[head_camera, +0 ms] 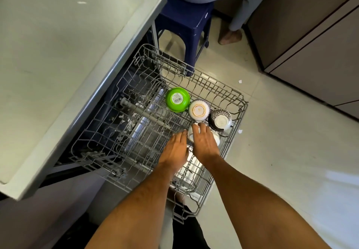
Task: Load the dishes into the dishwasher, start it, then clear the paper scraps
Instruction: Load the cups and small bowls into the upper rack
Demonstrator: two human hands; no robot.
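The grey wire dishwasher rack is pulled out over the open door. Three bowls stand upside down in a row along its right side: a green one, a white one with a gold ring, and a black-and-white patterned one. A fourth white bowl sits just in front of them, mostly hidden under my right hand, whose fingers curl over it. My left hand lies beside it with fingers straight, touching the bowl's left edge. Paper scraps lie on the floor.
The dishwasher's grey top fills the left. A blue plastic stool with a seated person on it stands behind the rack. Brown cabinets line the right wall. Another scrap lies on the tiles by the rack's right edge.
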